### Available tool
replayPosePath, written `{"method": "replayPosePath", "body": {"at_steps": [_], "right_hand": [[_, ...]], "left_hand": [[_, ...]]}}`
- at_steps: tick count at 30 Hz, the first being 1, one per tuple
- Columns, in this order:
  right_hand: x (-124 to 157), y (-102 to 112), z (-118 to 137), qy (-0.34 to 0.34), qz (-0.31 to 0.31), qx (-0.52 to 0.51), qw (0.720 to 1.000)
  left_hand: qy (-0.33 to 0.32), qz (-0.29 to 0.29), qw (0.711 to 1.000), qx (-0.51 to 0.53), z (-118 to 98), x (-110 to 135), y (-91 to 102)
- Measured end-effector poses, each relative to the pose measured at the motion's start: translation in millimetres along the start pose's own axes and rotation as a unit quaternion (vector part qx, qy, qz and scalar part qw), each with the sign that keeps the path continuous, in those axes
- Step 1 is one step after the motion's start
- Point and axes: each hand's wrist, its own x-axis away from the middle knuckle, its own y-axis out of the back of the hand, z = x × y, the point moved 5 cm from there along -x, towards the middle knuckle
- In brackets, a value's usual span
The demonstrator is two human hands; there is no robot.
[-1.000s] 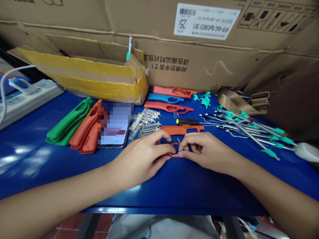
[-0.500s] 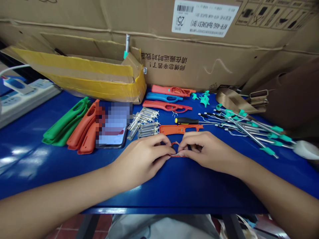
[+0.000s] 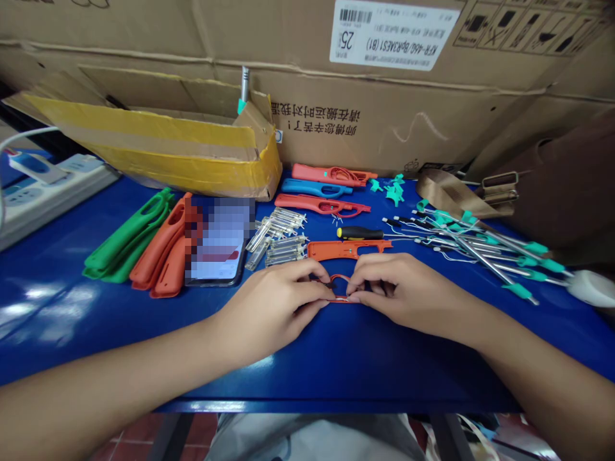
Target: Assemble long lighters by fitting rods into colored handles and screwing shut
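1. Left hand (image 3: 276, 298): fingers bent, thumb and fingertips grasping the orange shell (image 3: 341, 277)
2. Right hand (image 3: 406, 288): fingers curled, tips against the same shell's right part; couldn't tell if they pinched shell or thin white wire (image 3: 341, 298)
3. Shell sat between the two sets of fingertips; its ring and lower edge showed in the gap, ends hidden by the fingers
4. Tight side was beyond the fingertips: second orange casing (image 3: 331, 250) just past them, screwdriver (image 3: 360, 232) right behind it
5. Clear tubes (image 3: 287, 250) lay just beyond the left fingers, phone (image 3: 218, 259) left of those, its near edge close to the left hand
6. Metal rods (image 3: 485, 246) fanned out beyond and right of the right fingers, a strip of blue between
7. Most room was nearside: wide stretch of blue tabletop (image 3: 346, 358) from thumbs to front edge
8. Far limit: cardboard box (image 3: 307, 83), well past the fingertips
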Motion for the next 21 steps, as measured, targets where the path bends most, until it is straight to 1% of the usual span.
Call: {"method": "replayPosePath", "body": {"at_steps": [6, 13, 21], "right_hand": [[0.6, 2.4, 4.8, 0.020, -0.008, 0.040, 0.999], [0.0, 3.3, 3.2, 0.025, 0.004, 0.009, 1.000], [3.0, 2.0, 4.6, 0.058, 0.007, 0.041, 0.997]], "left_hand": [[-0.007, -0.001, 1.000, -0.003, -0.9, 0.7, 0.7], [-0.002, -0.003, 1.000, -0.001, 0.4, -0.3, 0.5], [-0.005, -0.003, 1.000, 0.000, 0.1, -0.4, -0.3]]}}
